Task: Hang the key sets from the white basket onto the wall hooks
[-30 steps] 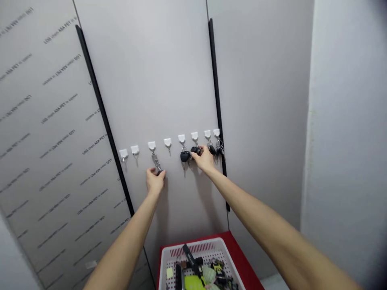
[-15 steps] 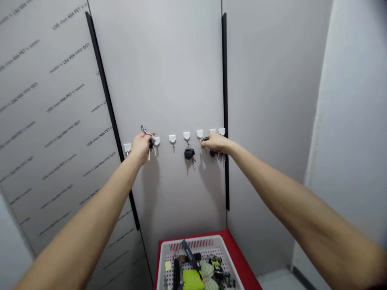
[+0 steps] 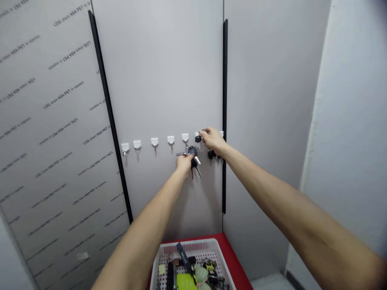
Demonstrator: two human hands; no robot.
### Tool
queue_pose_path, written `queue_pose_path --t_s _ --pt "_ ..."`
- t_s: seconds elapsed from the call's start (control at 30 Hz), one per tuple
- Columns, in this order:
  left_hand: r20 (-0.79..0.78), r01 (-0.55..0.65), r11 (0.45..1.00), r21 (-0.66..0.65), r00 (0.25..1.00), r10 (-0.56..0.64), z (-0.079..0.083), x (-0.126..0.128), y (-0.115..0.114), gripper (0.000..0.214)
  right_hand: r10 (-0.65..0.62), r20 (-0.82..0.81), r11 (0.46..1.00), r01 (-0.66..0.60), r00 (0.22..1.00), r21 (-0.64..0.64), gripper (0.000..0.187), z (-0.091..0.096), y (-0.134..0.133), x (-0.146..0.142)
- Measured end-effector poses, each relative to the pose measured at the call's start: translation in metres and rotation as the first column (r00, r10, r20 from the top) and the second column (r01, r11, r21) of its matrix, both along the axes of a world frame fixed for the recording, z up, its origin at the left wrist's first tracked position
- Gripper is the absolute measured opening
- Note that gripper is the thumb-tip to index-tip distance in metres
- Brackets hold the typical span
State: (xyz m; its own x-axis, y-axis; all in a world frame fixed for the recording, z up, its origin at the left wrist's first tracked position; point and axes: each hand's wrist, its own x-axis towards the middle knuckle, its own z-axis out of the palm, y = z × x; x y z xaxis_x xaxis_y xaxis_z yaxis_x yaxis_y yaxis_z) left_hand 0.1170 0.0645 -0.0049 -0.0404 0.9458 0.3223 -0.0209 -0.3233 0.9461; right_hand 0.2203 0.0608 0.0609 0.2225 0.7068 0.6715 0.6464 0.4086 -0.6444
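Note:
A row of white adhesive hooks (image 3: 154,142) runs across the grey panel. My left hand (image 3: 184,162) is closed on a bunch of keys (image 3: 198,171) with a metal clip sticking out to the left. It is just below one hook (image 3: 185,137), where black-headed keys (image 3: 192,150) overlap the bunch; whether those still hang from the hook I cannot tell. My right hand (image 3: 213,139) pinches a key with a black head (image 3: 198,139) in front of the hook to the right. Below that hand hang more keys (image 3: 211,154), partly hidden.
A white perforated basket (image 3: 227,257) stands on a red surface (image 3: 236,262) below, holding a yellow-green item (image 3: 186,282), a dark strap (image 3: 183,257) and several small things. Long black handles (image 3: 225,80) flank the panel.
My left hand has moved right along the hooks with its keys, reaching the black-headed keys. My right hand has lifted slightly, with a black-headed key now showing at its fingertips.

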Motion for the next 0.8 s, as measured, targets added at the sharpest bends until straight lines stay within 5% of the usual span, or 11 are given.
queue_pose_path --t_s 0.1,0.27,0.37,0.47,0.53,0.6,0.8 --pt "0.065 0.079 0.997 -0.001 0.995 -0.079 0.018 -0.008 -0.009 0.007 -0.048 -0.016 0.999 0.049 0.999 0.018 0.026 0.000 0.000 0.009" --pt "0.062 0.164 0.986 0.027 0.984 -0.165 0.068 -0.021 -0.017 0.008 0.086 0.225 0.971 -0.031 0.971 -0.236 0.020 0.033 -0.002 0.000" --pt "-0.017 0.139 0.989 0.047 0.990 -0.138 0.096 -0.026 -0.019 0.008 0.175 0.331 0.976 -0.120 0.927 -0.180 0.011 0.048 -0.006 -0.019" --pt "-0.097 0.193 0.976 0.103 0.978 -0.183 0.097 -0.035 -0.028 0.011 0.295 0.212 0.955 -0.277 0.932 -0.110 0.013 0.037 -0.016 -0.029" --pt "-0.136 0.239 0.966 0.094 0.965 -0.225 0.075 -0.044 -0.039 0.011 0.396 0.120 0.914 -0.377 0.911 -0.153 0.015 0.009 -0.027 -0.028" --pt "-0.201 0.299 0.954 0.026 0.936 -0.288 0.033 -0.052 -0.051 0.010 0.497 0.057 0.846 -0.469 0.866 -0.255 0.013 -0.035 -0.041 -0.024" --pt "-0.265 0.454 0.848 -0.272 0.812 -0.520 -0.140 -0.060 -0.078 0.018 0.599 -0.173 0.569 -0.567 0.782 -0.596 0.015 -0.202 -0.077 -0.020"
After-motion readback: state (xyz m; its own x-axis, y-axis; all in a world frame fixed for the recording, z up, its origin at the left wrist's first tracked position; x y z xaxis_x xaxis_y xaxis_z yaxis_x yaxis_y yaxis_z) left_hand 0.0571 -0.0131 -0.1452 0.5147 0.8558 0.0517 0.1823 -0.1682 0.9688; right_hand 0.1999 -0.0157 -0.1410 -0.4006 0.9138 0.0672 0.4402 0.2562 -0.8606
